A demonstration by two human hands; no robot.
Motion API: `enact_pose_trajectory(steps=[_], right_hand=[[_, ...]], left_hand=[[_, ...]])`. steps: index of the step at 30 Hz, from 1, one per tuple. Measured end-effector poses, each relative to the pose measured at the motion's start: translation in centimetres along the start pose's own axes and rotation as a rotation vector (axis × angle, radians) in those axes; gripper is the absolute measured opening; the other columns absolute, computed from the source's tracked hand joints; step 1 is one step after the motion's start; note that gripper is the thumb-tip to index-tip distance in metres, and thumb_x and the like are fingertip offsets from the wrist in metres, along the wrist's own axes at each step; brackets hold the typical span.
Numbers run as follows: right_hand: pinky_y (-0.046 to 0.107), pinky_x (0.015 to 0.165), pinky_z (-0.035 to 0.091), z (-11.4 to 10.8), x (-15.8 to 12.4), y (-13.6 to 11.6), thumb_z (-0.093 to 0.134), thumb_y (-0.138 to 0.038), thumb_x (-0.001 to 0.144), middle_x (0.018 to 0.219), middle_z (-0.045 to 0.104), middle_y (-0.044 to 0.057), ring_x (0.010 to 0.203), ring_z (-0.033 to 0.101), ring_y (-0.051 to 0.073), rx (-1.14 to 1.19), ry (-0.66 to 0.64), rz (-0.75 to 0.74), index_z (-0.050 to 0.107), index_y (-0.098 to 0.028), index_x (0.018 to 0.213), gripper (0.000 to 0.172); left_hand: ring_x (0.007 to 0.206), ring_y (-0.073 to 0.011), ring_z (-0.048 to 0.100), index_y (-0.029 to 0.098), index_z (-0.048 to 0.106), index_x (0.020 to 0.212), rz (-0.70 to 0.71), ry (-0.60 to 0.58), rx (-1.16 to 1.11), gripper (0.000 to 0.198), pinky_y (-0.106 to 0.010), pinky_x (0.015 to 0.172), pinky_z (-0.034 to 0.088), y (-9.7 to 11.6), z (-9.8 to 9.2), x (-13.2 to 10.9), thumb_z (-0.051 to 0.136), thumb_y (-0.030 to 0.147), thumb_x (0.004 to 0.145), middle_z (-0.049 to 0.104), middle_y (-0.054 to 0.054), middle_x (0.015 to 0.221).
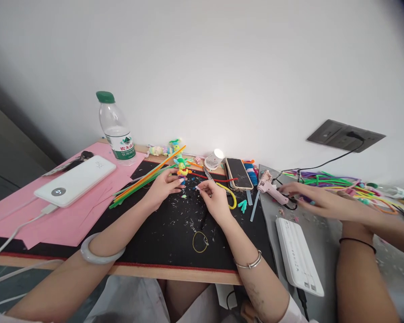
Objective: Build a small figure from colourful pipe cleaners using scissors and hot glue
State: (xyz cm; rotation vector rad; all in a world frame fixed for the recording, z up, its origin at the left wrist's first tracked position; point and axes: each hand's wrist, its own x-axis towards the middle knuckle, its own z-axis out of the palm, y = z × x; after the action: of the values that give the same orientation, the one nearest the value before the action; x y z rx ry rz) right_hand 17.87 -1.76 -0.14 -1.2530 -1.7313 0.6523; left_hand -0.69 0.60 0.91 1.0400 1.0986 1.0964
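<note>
My left hand (166,186) is closed around the lower part of a small colourful pipe-cleaner figure (182,168), with yellow, orange and green parts showing above the fingers. A short way to its right, my right hand (213,197) is pinched; a tiny pale bit shows at the fingertips, too small to name. Beneath both hands lies a black mat (161,229) scattered with fine scraps. Scissors (208,174) and a yellow pipe cleaner (234,197) lie just beyond my right hand. Green and orange pipe cleaners (131,193) lie beside my left wrist.
A water bottle (117,130) and white power bank (77,180) stand left. A paper cup (214,159) and phone (239,173) lie at the back. To the right, a co-worker's hand (309,199) reaches by a pink glue gun (271,186); another power bank (298,255) lies nearer.
</note>
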Motion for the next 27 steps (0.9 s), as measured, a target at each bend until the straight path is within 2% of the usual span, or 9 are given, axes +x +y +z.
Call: enact_pose_trajectory(steps=[5,8,12,17,22,27], right_hand=[[0.029,0.065,0.052,0.0,0.0,0.3,0.057,-0.018,0.076,0.077,0.070,0.002,0.069,0.066,0.017,0.073,0.035,0.044,0.063,-0.021,0.088,0.013],[0.029,0.062,0.051,-0.2,0.0,0.5,0.057,-0.019,0.076,0.071,0.069,0.002,0.064,0.065,0.017,0.089,0.059,0.087,0.064,-0.020,0.083,0.010],[0.031,0.065,0.051,-0.4,0.1,0.4,0.056,-0.020,0.077,0.074,0.070,0.004,0.067,0.065,0.019,0.017,0.116,0.068,0.067,-0.020,0.077,0.011],[0.031,0.066,0.052,-0.6,0.2,0.4,0.055,-0.020,0.078,0.081,0.069,0.005,0.068,0.063,0.018,-0.005,0.190,0.055,0.067,-0.020,0.081,0.013],[0.029,0.064,0.051,-0.8,0.2,0.3,0.055,-0.017,0.078,0.086,0.065,0.006,0.071,0.061,0.017,-0.035,0.224,0.004,0.067,-0.019,0.078,0.013],[0.029,0.063,0.051,-0.9,0.3,0.2,0.055,-0.017,0.078,0.086,0.065,0.006,0.070,0.061,0.017,-0.027,0.216,0.008,0.068,-0.019,0.079,0.013]], left_hand=[[0.069,-0.0201,0.065,0.017,0.062,0.099,0.119,-0.041,0.275,0.037,-0.030,0.058,0.051,-1.0,-0.2,0.4,0.072,0.035,0.068,0.070,-0.006,0.083],[0.067,-0.0223,0.065,0.020,0.062,0.096,0.164,0.004,0.377,0.037,-0.034,0.062,0.051,-1.5,-0.3,0.6,0.074,0.032,0.063,0.070,-0.005,0.078],[0.067,-0.0225,0.064,0.022,0.060,0.089,0.226,0.063,0.496,0.028,-0.035,0.067,0.050,-1.5,-0.2,0.4,0.071,0.028,0.064,0.068,-0.003,0.073],[0.070,-0.0225,0.062,0.022,0.062,0.084,0.303,0.098,0.611,0.017,-0.037,0.073,0.048,-1.6,-0.4,0.6,0.067,0.022,0.068,0.068,-0.006,0.084],[0.072,-0.0232,0.060,0.023,0.065,0.085,0.398,0.109,0.709,0.014,-0.037,0.078,0.046,-2.2,-1.2,1.1,0.064,0.021,0.071,0.066,-0.007,0.086],[0.073,-0.0223,0.058,0.021,0.063,0.098,0.357,0.094,0.776,0.024,-0.034,0.073,0.045,-1.9,-1.3,0.9,0.061,0.026,0.074,0.066,-0.006,0.087]])
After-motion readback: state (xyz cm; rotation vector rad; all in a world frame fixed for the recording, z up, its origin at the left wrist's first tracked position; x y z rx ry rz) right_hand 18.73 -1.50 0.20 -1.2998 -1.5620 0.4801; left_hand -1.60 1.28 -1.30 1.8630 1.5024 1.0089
